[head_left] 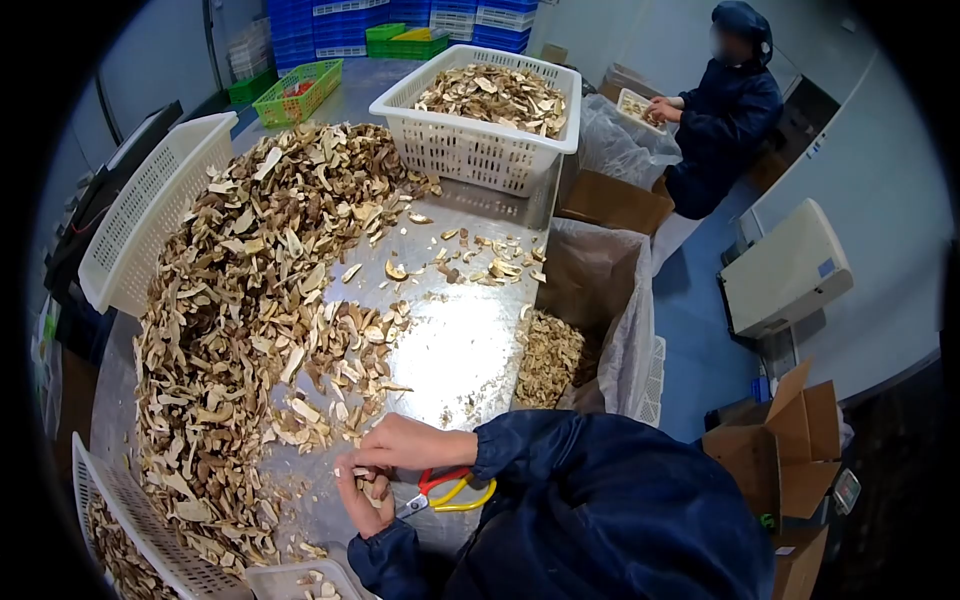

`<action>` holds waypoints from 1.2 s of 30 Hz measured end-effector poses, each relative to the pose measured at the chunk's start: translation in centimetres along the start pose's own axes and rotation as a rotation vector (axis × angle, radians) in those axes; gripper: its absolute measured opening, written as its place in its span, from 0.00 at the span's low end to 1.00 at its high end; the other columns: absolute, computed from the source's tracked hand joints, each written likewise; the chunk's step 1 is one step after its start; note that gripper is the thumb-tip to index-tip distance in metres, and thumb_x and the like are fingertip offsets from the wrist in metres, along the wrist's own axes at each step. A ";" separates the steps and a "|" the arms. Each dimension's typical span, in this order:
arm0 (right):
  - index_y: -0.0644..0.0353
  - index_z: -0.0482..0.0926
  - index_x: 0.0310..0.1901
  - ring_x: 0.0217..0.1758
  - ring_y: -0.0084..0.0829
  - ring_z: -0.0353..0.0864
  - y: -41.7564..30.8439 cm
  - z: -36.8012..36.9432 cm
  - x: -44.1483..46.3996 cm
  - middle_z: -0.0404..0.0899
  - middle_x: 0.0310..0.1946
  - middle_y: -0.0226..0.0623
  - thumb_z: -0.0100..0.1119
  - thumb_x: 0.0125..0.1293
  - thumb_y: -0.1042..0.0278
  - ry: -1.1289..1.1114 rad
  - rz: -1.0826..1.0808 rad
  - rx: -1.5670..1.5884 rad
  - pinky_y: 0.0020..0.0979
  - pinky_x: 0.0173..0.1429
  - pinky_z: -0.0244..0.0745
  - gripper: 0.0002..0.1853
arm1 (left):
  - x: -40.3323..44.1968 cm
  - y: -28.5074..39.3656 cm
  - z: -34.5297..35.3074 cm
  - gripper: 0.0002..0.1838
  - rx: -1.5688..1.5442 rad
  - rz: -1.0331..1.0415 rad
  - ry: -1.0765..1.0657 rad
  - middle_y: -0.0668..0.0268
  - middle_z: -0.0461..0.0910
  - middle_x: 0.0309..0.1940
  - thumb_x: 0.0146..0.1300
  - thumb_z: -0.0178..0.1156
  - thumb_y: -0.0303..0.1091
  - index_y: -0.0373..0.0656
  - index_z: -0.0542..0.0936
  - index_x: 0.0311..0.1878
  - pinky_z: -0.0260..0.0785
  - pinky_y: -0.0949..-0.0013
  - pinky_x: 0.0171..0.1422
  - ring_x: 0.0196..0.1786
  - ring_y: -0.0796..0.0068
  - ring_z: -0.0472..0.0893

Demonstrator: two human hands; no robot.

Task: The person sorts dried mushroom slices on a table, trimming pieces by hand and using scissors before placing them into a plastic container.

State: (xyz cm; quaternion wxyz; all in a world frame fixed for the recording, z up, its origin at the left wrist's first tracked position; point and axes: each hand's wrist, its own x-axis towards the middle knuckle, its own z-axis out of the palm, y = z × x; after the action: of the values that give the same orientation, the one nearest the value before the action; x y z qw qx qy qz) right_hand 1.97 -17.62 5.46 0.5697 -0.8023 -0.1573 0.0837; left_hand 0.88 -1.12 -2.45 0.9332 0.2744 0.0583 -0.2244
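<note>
Beside the pile of dried mushroom slices (215, 330), my left hand (362, 508) is curled around a few mushroom slices (375, 487). Just above it, my right hand (412, 443) reaches across with its fingers pressed together close to the left fingertips; what they grip is hidden. Scissors (452, 492) with red and yellow handles lie on the metal table (330, 497), right of my left hand and below my right wrist. A small plastic tray (265, 580) with some pieces sits at the bottom edge.
White baskets (480, 150) (150, 215) (150, 520) stand around the pile. A lined bin (645, 300) holding mushroom pieces is against the table's right edge. Another person (725, 110) holds a small tray at the back right. Cardboard boxes (800, 440) stand at the right.
</note>
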 end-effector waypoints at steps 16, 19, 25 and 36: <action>0.67 0.76 0.25 0.18 0.38 0.76 1.0 0.1 0.0 0.75 0.17 0.46 0.53 0.60 0.65 0.126 -0.011 0.037 0.33 0.27 0.69 0.13 | 0.0 0.3 -1.1 0.10 -0.369 -0.058 -0.094 0.68 0.71 0.37 0.71 0.47 0.41 0.47 0.72 0.42 0.53 0.82 0.16 0.33 0.81 0.69; 0.66 0.76 0.25 0.19 0.40 0.75 1.4 0.2 0.1 0.75 0.18 0.47 0.53 0.59 0.64 0.128 -0.015 0.014 0.34 0.28 0.69 0.13 | -0.1 0.5 -0.5 0.08 -0.378 -0.060 -0.046 0.69 0.69 0.36 0.71 0.47 0.39 0.46 0.72 0.43 0.54 0.82 0.17 0.31 0.82 0.67; 0.62 0.76 0.31 0.20 0.31 0.72 3.6 -1.4 0.5 0.76 0.18 0.37 0.57 0.58 0.69 0.298 0.002 -0.064 0.29 0.29 0.70 0.06 | -0.4 0.4 -0.7 0.08 -0.539 -0.085 0.036 0.73 0.64 0.32 0.71 0.46 0.36 0.46 0.70 0.48 0.53 0.81 0.18 0.26 0.83 0.62; 0.66 0.80 0.33 0.23 0.30 0.77 3.9 -5.0 1.5 0.78 0.22 0.40 0.58 0.56 0.70 0.437 0.138 -0.421 0.28 0.30 0.69 0.08 | 0.3 1.0 -0.5 0.13 -0.907 0.114 -0.117 0.72 0.67 0.30 0.68 0.51 0.42 0.43 0.76 0.43 0.61 0.77 0.30 0.28 0.82 0.66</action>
State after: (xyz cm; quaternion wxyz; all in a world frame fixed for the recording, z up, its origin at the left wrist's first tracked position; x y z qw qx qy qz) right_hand 5.50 -22.71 3.56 0.4045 -0.9103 0.0099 -0.0869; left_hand 1.62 -0.17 -2.45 0.9716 -0.1719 0.0827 -0.1396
